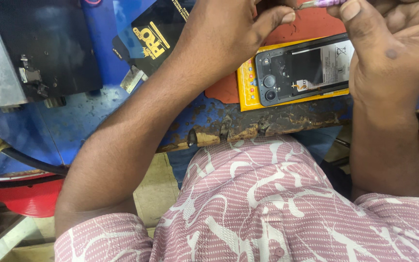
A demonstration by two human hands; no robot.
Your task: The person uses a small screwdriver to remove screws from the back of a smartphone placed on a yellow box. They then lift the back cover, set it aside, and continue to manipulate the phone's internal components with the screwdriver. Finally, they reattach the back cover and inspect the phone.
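Note:
An opened phone (301, 70) with its back cover off lies face down on a yellow pad (246, 92), its battery and camera lenses showing. My left hand (229, 29) hovers above the phone's left end, fingers curled toward the top edge of the view. My right hand (394, 43) is above the phone's right end and pinches a thin tool with a purple handle (318, 4). What my left fingertips hold is cut off by the frame edge.
The worn blue workbench (73, 121) has a chipped front edge (248, 128). A dark metal machine (30, 48) stands at the left. A black packet with gold print (156, 34) lies behind my left arm. An orange mat (311, 24) sits under the pad. A red stool (30, 199) is below.

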